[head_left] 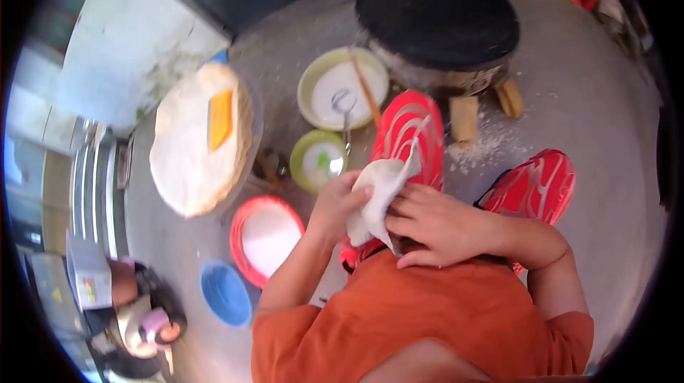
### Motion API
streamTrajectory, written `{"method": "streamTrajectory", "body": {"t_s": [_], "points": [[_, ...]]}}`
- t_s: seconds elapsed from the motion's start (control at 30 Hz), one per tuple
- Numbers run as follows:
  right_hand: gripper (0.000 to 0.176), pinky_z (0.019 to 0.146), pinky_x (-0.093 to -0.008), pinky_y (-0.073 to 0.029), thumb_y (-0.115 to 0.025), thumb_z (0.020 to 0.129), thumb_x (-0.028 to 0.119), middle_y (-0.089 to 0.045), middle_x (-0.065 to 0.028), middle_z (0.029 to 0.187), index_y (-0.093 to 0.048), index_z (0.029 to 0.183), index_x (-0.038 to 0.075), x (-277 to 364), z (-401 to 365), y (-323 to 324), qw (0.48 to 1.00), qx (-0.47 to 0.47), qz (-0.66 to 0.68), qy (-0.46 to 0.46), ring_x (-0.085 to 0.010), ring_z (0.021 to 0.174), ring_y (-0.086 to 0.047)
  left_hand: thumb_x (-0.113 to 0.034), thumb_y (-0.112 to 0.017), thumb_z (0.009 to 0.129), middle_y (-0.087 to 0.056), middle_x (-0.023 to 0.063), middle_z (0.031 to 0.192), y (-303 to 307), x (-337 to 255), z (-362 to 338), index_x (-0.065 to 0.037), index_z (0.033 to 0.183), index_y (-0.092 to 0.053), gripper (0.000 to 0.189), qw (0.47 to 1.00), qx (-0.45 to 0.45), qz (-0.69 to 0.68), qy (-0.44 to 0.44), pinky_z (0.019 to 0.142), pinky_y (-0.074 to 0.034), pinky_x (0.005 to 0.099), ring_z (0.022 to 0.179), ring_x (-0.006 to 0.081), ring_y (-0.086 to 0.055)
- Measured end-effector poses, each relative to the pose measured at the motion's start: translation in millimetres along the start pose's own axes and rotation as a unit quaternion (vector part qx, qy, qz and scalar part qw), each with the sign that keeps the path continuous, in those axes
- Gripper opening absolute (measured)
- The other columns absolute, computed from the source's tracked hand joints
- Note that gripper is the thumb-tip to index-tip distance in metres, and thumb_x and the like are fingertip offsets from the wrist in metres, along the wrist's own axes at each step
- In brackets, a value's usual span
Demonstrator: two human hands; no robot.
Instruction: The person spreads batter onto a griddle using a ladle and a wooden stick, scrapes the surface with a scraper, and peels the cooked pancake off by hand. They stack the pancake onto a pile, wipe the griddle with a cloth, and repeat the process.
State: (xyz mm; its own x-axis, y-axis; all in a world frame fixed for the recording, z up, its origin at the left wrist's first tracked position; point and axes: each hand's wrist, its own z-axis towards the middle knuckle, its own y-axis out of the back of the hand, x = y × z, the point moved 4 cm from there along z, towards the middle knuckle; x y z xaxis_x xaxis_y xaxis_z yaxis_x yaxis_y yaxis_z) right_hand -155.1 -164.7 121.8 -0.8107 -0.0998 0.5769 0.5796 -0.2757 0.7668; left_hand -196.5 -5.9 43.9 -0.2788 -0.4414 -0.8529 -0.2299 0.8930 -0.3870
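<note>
A white, limp cloth (382,194) hangs folded between my two hands, above my lap and the red shoes. My left hand (338,208) pinches its left side, thumb on top. My right hand (445,226) lies against its right side with bent fingers gripping the lower part. Some fingertips are hidden behind the cloth. Closest beyond my left hand stands a small green bowl (305,162) with white contents and something green in it. A larger pale green bowl (313,87) behind it holds white batter, a whisk (345,109) and a wooden stick (365,87).
A round black griddle (438,16) stands ahead, with wood blocks (464,119) at its base. Left is a stack of thin pancakes (189,141) bearing an orange scraper (220,121). A red basin (238,240) of white powder and a blue basin (226,294) sit nearby.
</note>
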Motion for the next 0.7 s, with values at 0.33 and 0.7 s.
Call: {"method": "streamTrajectory", "body": {"t_s": [0.33,0.7], "points": [[0.03,0.069,-0.0323,-0.045,-0.059,0.076,0.014,-0.061,-0.0132,0.089,-0.057,0.105,0.004,-49,-30,22,0.97,-0.065,0.135,-0.192,-0.0277,0.079,-0.059,-0.006,-0.056,0.07,-0.062,0.0109,0.081,241,172,-32,0.004,0.092,-0.057,0.024,0.824,-0.367,0.43,0.027,0.064,-0.046,0.0254,0.071,0.017,-0.06],[0.027,0.069,-0.0271,-0.046,-0.056,0.079,0.008,-0.062,-0.0119,0.086,-0.057,0.106,0.005,-77,-49,0,0.943,-0.08,0.204,-0.251,-0.0217,0.077,-0.061,-0.024,-0.064,0.07,-0.06,0.0198,0.097,246,215,-22,0.001,0.105,-0.055,0.045,0.782,-0.382,0.484,0.093,0.079,-0.045,0.0338,0.09,0.0299,-0.058]]}}
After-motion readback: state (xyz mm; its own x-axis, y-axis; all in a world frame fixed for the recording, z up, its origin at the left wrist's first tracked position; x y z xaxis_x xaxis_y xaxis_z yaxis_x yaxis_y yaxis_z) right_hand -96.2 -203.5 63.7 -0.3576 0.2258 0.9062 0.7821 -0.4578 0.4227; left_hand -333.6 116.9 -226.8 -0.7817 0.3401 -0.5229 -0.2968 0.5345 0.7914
